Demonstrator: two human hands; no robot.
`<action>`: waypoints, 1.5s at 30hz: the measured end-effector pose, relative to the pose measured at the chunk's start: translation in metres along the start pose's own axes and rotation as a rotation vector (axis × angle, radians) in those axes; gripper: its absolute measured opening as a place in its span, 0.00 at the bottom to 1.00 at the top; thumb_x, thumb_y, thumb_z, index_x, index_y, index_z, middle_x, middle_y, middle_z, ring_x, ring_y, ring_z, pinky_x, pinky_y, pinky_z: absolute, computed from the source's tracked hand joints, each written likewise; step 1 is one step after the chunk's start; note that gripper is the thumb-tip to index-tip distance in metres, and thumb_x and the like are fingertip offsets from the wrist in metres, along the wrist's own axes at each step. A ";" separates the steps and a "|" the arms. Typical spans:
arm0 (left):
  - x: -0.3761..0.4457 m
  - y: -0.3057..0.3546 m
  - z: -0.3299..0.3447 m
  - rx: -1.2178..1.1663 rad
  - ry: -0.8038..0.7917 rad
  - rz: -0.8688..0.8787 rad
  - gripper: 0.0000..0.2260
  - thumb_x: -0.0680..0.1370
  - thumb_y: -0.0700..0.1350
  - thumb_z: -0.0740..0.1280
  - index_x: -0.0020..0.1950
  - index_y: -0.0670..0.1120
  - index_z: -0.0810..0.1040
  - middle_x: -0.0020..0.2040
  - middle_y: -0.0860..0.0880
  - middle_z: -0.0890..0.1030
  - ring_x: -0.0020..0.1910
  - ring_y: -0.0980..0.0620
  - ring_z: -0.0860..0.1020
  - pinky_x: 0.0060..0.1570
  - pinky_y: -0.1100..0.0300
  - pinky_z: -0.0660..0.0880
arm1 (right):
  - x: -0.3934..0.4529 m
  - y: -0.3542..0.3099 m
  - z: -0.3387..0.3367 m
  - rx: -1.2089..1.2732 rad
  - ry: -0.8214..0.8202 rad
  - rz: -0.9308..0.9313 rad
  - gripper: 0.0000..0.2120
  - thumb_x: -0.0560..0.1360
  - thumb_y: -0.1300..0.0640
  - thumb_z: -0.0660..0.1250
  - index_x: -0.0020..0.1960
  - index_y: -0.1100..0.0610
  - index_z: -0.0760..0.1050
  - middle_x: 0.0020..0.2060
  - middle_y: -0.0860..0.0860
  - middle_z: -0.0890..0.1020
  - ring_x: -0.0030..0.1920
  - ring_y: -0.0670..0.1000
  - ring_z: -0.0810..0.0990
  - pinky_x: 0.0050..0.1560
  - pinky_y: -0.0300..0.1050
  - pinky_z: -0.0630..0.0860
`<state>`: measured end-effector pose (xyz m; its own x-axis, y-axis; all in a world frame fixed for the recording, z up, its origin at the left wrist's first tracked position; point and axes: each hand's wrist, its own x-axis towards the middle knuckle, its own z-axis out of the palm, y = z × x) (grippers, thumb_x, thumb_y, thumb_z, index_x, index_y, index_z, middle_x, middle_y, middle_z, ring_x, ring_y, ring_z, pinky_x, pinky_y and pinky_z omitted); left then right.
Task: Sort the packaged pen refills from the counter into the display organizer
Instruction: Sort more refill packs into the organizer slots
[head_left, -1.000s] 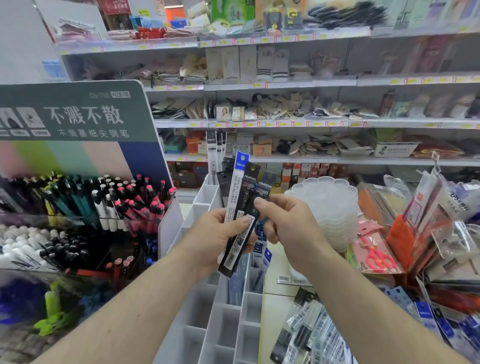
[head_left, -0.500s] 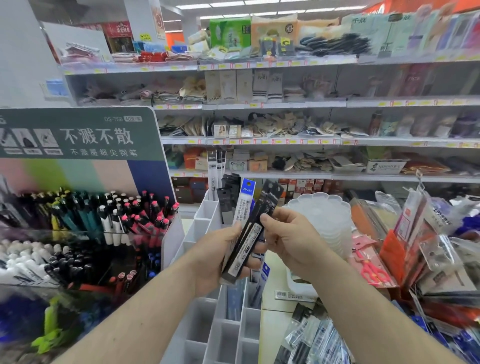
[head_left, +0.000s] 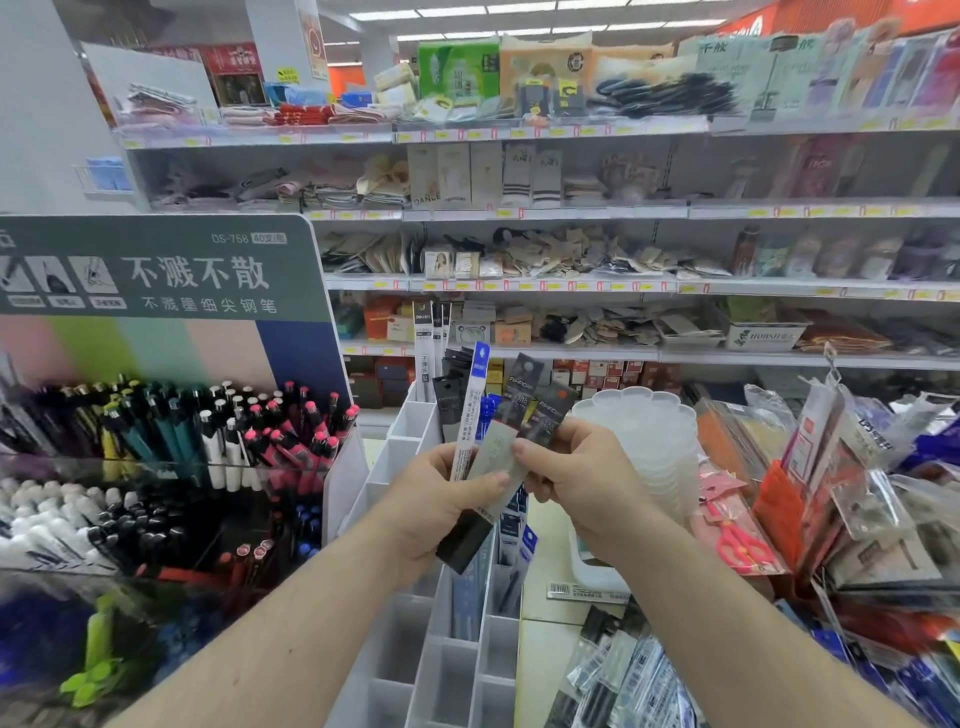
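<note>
Shop-counter white compartmented plastic organizer (head_left: 415, 670) below: left hand (head_left: 431, 514) and right hand (head_left: 582, 473) pinch fanned black-and-blue flat refill packets (head_left: 498, 441), light, slippery, best gripped mid-length.

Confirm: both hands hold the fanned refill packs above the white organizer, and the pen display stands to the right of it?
Not quite. The head view shows the pen display to the left of the white organizer. The rest holds: left hand and right hand both hold the fanned refill packs above it.
</note>
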<state>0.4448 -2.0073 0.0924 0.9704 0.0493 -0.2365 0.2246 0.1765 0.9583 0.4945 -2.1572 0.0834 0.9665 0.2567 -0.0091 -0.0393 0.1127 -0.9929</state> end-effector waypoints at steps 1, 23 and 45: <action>-0.001 0.001 0.000 -0.013 -0.001 -0.007 0.09 0.76 0.37 0.70 0.56 0.42 0.80 0.38 0.48 0.84 0.33 0.55 0.81 0.30 0.63 0.75 | 0.000 -0.001 -0.001 0.021 0.018 -0.006 0.02 0.77 0.66 0.69 0.48 0.62 0.80 0.34 0.54 0.82 0.28 0.46 0.74 0.29 0.38 0.71; 0.001 0.011 -0.015 -0.313 0.312 0.366 0.12 0.80 0.38 0.59 0.39 0.42 0.78 0.32 0.50 0.77 0.29 0.54 0.70 0.25 0.66 0.62 | 0.022 -0.024 -0.026 0.149 0.195 0.016 0.03 0.77 0.64 0.70 0.50 0.61 0.80 0.36 0.54 0.82 0.31 0.49 0.78 0.32 0.39 0.77; 0.003 0.004 -0.018 -0.263 0.158 0.439 0.18 0.73 0.52 0.58 0.38 0.41 0.81 0.32 0.47 0.74 0.29 0.53 0.69 0.29 0.60 0.61 | 0.101 0.015 0.045 -0.920 -0.047 -0.030 0.07 0.74 0.50 0.74 0.42 0.53 0.80 0.36 0.48 0.81 0.40 0.50 0.81 0.39 0.44 0.77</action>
<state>0.4471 -1.9890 0.0924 0.9384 0.3175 0.1366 -0.2486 0.3456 0.9048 0.5803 -2.0863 0.0727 0.9516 0.3074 0.0032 0.2227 -0.6822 -0.6964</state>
